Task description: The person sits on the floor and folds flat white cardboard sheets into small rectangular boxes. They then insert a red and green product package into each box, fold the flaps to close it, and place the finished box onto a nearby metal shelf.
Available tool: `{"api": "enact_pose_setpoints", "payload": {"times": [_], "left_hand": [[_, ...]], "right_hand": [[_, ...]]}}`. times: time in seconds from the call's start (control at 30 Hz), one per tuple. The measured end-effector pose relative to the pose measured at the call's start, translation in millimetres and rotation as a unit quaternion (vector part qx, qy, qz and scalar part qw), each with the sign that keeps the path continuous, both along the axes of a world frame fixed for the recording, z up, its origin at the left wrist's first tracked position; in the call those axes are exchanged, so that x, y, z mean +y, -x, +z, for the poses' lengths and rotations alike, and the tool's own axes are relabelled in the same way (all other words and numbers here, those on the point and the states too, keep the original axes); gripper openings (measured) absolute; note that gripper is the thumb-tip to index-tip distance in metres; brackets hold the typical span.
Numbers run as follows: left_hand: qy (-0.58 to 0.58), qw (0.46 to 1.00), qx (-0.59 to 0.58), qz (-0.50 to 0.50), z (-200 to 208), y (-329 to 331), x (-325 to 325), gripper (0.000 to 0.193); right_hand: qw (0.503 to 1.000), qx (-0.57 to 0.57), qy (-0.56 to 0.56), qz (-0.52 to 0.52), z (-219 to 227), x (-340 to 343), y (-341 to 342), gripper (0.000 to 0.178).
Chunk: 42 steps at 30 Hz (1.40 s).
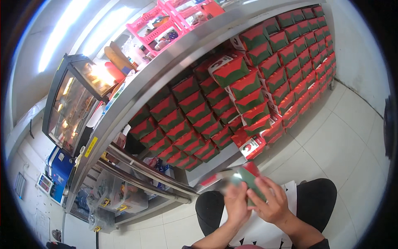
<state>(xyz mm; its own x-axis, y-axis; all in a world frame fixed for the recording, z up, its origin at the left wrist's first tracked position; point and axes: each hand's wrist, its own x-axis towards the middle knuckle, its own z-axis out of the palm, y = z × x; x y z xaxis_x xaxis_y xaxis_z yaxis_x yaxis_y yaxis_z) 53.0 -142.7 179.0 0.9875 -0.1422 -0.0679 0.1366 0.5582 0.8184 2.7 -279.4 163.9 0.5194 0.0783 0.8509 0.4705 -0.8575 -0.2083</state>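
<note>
A red and green cardboard box [249, 179] is between my two hands, above my lap. My left hand [237, 204] closes on its near left side, with the fingertips partly blurred. Over its right side lie the fingers of my right hand [271, 201], bent against the green face. Whether the box is fully folded cannot be made out. Beneath my hands, white card sheets [291, 199] rest across my lap between my dark-clothed knees.
Stacked red and green boxes [286, 54] fill the space under a steel counter [143, 85]. Clear plastic bins [132, 199] sit on a lower shelf at left. Pink baskets [145, 29] and a lit glass display case [72, 106] stand on top. Pale floor tiles [352, 112] stretch right.
</note>
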Motion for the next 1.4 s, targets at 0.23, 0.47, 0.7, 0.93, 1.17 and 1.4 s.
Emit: {"api": "enact_pose_setpoints", "payload": {"times": [0.23, 0.47, 0.7, 0.93, 1.17, 1.4], "left_hand": [[0.043, 0.987, -0.024, -0.152, -10, 18, 21, 0.027], [-0.506, 0.769, -0.227, -0.318, 13, 1, 99, 0.040], [-0.324, 0.826, -0.046, -0.460, -67, -13, 137, 0.032], [-0.172, 0.879, 0.007, -0.444, -83, -6, 131, 0.038], [-0.145, 0.854, -0.016, -0.499, -84, -13, 137, 0.035], [-0.123, 0.837, 0.016, -0.533, -81, -16, 131, 0.036]], "right_hand": [[0.991, 0.098, -0.082, -0.041, 1, 14, 2, 0.053], [0.977, 0.176, -0.048, 0.112, 17, -19, -6, 0.056], [0.937, 0.189, -0.218, 0.195, -7, 2, -14, 0.041], [0.915, 0.324, -0.035, 0.236, 5, 14, 0, 0.031], [0.902, 0.321, -0.146, 0.249, -7, 25, -1, 0.040], [0.954, 0.232, -0.127, 0.143, -9, 32, 0, 0.032]]}}
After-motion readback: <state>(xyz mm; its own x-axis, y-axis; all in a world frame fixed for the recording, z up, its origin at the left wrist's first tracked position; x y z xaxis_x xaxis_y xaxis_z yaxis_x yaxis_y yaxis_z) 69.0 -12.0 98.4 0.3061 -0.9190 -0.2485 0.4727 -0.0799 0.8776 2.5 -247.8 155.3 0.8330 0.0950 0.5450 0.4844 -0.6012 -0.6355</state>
